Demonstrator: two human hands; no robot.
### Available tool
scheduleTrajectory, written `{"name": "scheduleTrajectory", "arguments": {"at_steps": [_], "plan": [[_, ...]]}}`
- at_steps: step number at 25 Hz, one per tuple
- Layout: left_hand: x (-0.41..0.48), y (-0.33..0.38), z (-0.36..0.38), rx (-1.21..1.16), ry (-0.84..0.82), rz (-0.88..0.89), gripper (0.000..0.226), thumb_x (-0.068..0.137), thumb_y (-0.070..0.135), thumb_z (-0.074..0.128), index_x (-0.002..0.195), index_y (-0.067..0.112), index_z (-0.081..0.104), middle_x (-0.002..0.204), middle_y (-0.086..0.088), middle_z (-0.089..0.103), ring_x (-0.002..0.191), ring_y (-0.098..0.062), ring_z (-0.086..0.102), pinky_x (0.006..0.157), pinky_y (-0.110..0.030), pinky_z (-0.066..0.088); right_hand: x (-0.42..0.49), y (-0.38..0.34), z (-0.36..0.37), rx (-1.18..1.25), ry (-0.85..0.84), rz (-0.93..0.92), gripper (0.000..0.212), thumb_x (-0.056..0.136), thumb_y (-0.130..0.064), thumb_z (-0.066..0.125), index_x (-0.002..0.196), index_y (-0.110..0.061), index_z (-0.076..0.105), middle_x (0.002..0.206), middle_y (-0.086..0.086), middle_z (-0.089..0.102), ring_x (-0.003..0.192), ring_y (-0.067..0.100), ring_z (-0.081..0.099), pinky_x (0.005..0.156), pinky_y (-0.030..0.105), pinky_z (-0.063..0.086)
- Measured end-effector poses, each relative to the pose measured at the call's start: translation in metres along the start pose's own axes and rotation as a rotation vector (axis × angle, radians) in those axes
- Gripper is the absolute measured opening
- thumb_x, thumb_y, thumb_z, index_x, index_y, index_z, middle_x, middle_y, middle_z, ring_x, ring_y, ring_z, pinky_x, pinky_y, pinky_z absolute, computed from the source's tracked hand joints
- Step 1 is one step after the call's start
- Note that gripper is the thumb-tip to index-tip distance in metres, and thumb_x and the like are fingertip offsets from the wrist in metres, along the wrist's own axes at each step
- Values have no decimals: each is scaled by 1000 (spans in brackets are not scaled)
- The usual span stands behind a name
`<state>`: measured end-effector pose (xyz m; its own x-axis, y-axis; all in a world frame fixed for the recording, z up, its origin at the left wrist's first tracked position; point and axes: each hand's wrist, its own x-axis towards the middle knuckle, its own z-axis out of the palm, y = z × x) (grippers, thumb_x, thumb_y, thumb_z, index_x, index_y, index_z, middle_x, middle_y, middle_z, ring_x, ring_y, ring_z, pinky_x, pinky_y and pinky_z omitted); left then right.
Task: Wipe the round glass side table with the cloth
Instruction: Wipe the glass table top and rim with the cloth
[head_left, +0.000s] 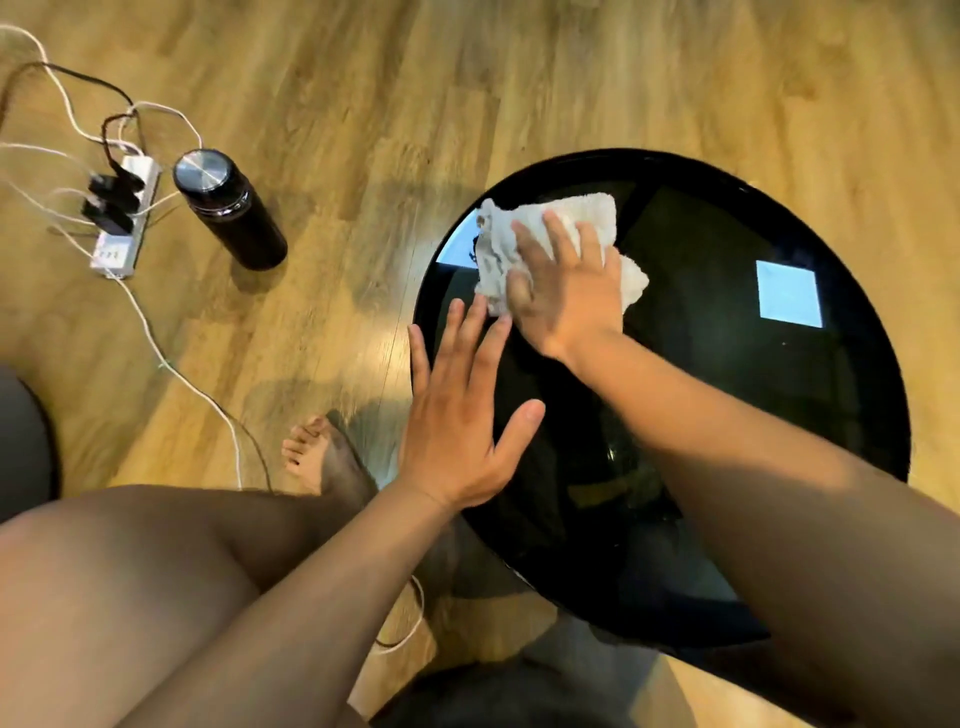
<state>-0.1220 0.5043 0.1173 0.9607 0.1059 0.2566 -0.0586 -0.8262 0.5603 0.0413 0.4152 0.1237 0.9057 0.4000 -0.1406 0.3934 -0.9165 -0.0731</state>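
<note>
The round black glass side table (753, 395) fills the right half of the view. A crumpled white cloth (550, 223) lies on its upper left part. My right hand (563, 291) presses flat on the cloth, fingers spread over it. My left hand (462, 405) rests flat and open on the table's left rim, fingers apart, its fingertips just short of the cloth's lower edge.
A black bottle with a metal lid (228, 208) stands on the wooden floor to the left. Beside it lies a white power strip (122, 218) with plugs and trailing cables (156, 353). My bare foot (317, 457) and knee sit left of the table.
</note>
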Motion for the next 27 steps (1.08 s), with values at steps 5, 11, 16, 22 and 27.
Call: {"name": "scheduleTrajectory", "arguments": {"at_steps": [5, 11, 16, 22, 27], "plan": [[0, 3, -7, -87, 4, -80, 68, 95, 45, 34, 151, 8, 30, 163, -15, 22, 154, -30, 10, 121, -59, -6, -149, -1, 6, 23, 32, -166, 52, 94, -46, 36, 144, -32, 43, 153, 7, 38, 135, 37, 32, 99, 50, 32], [-27, 7, -15, -54, -74, -200, 68, 94, 53, 26, 152, 18, 28, 166, -8, 17, 154, -24, 1, 123, -53, -5, -275, 31, 7, 3, 20, -247, 45, 98, -41, 35, 136, -26, 55, 142, 6, 49, 116, 33, 46, 84, 46, 40], [-36, 9, -8, -20, -87, -205, 66, 96, 54, 25, 154, 20, 26, 166, -6, 15, 154, -21, 0, 124, -47, -3, -274, 47, -6, 347, 224, -118, 42, 99, -37, 33, 113, -15, 66, 118, 8, 64, 110, 36, 53, 86, 49, 47], [-19, 9, 3, 131, -88, -124, 67, 96, 53, 25, 153, 16, 29, 165, -8, 20, 154, -26, 6, 124, -52, 2, -278, 31, 33, 53, -22, -226, 60, 100, -55, 18, 154, -30, 20, 164, 6, 13, 150, 35, 2, 120, 51, -3], [-24, 5, 8, 140, -51, -36, 71, 99, 54, 23, 155, 11, 22, 165, -15, 15, 154, -32, 6, 123, -55, 3, -191, 8, 32, -34, -3, -210, 62, 96, -51, 8, 154, -29, 7, 165, 7, 7, 150, 37, -1, 119, 57, 1]]}}
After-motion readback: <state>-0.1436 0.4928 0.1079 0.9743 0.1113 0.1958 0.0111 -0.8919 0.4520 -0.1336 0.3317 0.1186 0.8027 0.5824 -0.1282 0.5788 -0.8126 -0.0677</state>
